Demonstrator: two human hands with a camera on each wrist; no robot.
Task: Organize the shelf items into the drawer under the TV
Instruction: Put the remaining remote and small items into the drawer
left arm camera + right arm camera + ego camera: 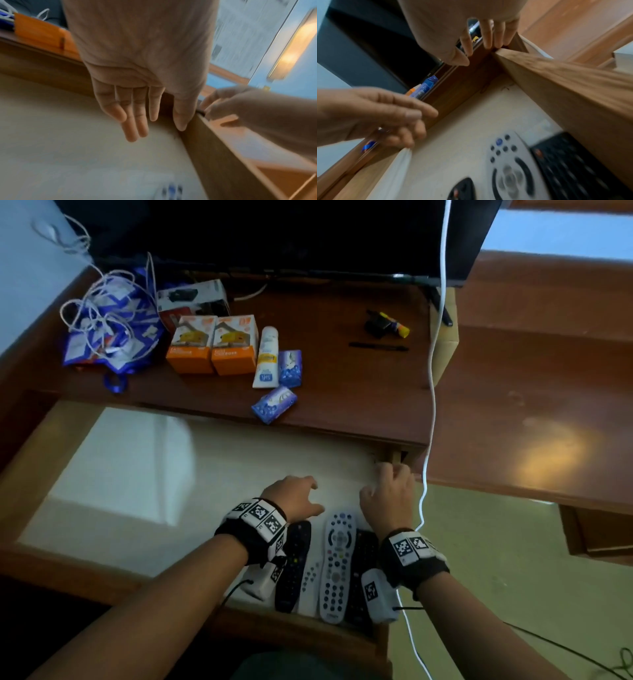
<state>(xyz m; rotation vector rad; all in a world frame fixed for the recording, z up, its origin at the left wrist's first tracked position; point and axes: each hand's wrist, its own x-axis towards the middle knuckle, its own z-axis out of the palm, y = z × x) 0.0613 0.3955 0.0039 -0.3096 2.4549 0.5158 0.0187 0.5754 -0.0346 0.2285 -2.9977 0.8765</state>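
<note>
Lining drawer (41, 474) (pale-floored), four remotes (337, 563) side by side

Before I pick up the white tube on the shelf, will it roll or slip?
The white tube lies flat, wedged between an orange box and a purple packet, so rolling seems unlikely. Its glossy plastic may be slippery, and it probably squeezes softly.

pale blue wall (20, 268) upper left of frame. dark reddish-brown wooden worktop (342, 364) across the middle, a lower wooden ledge (548, 412) at right with a warm light reflection. greenish-beige floor (496, 559) lower right. lit wall lamp (295, 44) in left wrist view.
</note>
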